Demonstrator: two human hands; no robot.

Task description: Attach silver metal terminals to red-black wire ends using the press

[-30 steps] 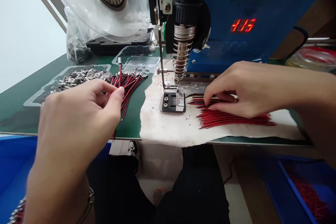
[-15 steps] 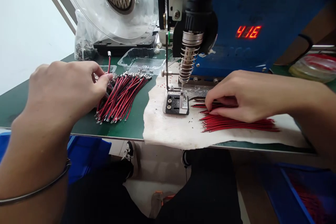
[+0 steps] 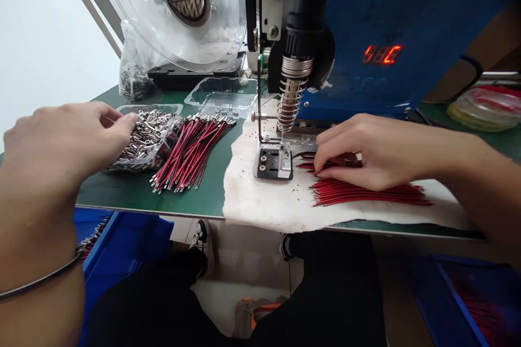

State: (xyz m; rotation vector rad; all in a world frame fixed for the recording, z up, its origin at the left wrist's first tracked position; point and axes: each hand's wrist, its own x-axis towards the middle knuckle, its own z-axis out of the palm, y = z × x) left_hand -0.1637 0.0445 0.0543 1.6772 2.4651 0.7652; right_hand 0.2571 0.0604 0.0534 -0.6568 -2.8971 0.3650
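Note:
My left hand (image 3: 61, 146) is over the near-left side of a clear plastic tray (image 3: 148, 165) heaped with small silvery metal terminals (image 3: 152, 130). Its thumb and forefinger are drawn together; what they hold, if anything, is hidden. Right of the tray lies a pile of red and black wires (image 3: 195, 152) with metal ends. My right hand (image 3: 366, 152) rests on a row of red wires (image 3: 366, 195) on a white ribbed cloth (image 3: 260, 206), thumb and fingertip pinched on a wire at its left end. A soldering head with a spring (image 3: 291, 95) points down at a small black fixture (image 3: 271, 164).
A blue machine (image 3: 366, 87) with a lit red display stands behind my right hand. A clear reel (image 3: 223, 16), a bag of metal parts (image 3: 136, 81) and another clear tray (image 3: 223, 95) are at the back left. Blue bins (image 3: 130, 244) sit below the table edge.
My left hand has moved left from the wire pile, uncovering the terminal tray. The wire that stuck up from its fingers is no longer there. My right hand has barely moved; the display reading differs.

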